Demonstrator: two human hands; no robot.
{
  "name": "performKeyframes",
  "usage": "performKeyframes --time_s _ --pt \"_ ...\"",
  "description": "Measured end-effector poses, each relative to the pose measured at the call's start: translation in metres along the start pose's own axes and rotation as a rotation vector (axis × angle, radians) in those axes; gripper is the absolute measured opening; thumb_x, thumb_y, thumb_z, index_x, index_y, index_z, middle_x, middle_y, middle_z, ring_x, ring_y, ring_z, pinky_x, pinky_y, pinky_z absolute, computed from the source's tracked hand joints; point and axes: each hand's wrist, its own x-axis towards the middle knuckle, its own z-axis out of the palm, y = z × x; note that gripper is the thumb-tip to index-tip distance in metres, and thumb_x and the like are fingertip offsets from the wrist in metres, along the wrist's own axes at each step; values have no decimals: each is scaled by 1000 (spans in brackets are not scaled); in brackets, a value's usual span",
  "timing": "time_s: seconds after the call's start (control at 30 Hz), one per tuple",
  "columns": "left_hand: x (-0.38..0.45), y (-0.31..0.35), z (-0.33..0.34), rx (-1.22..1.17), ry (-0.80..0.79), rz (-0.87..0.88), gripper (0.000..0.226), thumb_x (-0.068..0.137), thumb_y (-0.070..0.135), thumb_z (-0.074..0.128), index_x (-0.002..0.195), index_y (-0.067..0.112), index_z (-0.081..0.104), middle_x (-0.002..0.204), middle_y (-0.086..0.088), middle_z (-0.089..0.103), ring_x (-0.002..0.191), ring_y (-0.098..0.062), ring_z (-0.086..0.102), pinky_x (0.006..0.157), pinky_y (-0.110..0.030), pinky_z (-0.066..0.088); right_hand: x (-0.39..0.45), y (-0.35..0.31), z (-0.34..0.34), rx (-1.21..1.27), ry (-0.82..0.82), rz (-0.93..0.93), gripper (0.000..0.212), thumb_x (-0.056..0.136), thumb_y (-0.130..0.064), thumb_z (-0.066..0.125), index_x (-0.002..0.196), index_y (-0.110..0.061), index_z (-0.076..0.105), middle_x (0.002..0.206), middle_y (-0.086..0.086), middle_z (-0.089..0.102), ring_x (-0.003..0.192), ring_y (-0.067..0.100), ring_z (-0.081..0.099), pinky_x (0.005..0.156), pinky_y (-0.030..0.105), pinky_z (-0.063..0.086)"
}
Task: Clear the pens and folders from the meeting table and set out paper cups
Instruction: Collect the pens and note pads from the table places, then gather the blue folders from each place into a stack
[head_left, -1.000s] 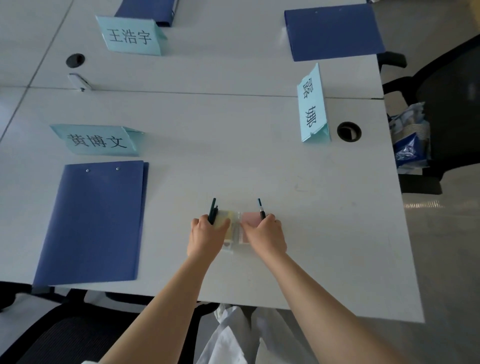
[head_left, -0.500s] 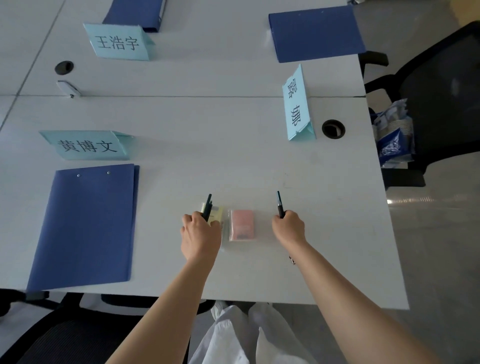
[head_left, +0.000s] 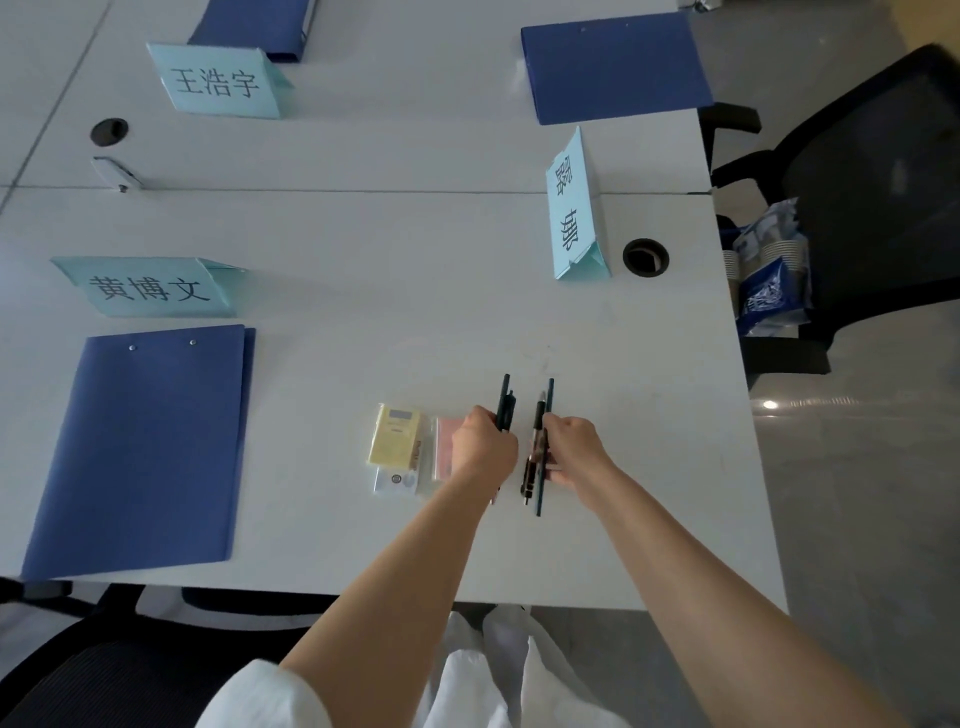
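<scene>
Both hands hold pens: the left hand has its grip curled round a dark pair of pens, and the right hand pinches another bundle of pens, at least two of them. The two bundles stand side by side with a narrow gap between, long axes parallel and pointing away from the person, tips toward the far side of the counter. My guess is the coming move joins them in one hand; the bundles already lie aligned, so a short sideways pass would do, and neither hand is clearly nearer.

Just left of the left grip lie a yellow pad and a pink pad, the pink one partly under the wrist. Further left lies a blue folder, not yet cleared; another folder sits far ahead of the right grip. A pack of cups rests on the chair off to the right, nearer the right hand.
</scene>
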Motion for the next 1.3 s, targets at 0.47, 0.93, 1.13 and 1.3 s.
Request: performKeyframes --time_s 0.47,0.93,1.13,1.3 --pt "-16 -32 -22 2 159 30 26 92 18 50 116 9 57 109 -8 62 96 -24 55 76 -30 46 -3 -1 10 -112 -18 -28 39 93 -30 44 91 6 58 81 11 56 71 24 56 65 34 54" --pt "-34 -152 -160 -332 382 -104 16 91 13 50 88 15 65 84 -3 71 70 -18 65 70 -33 57 -49 -36 100 -579 19 -408 25 94 -21 46 110 -9 62 108 8 64 99 25 57 76 26 38" --pt "-22 -208 -234 -323 456 -144 18 85 13 50 83 11 68 81 -8 73 66 -23 64 73 -37 60 -69 -42 171 -572 -73 -415 21 93 -21 43 95 -11 62 91 6 67 87 28 62 71 32 49" --pt "-1 -261 -307 -230 461 -136 24 80 14 46 90 3 65 76 -8 65 63 -21 55 56 -31 46 -76 -35 248 -440 -130 -342 16 83 -18 45 76 -13 58 80 7 61 73 25 59 69 37 52"
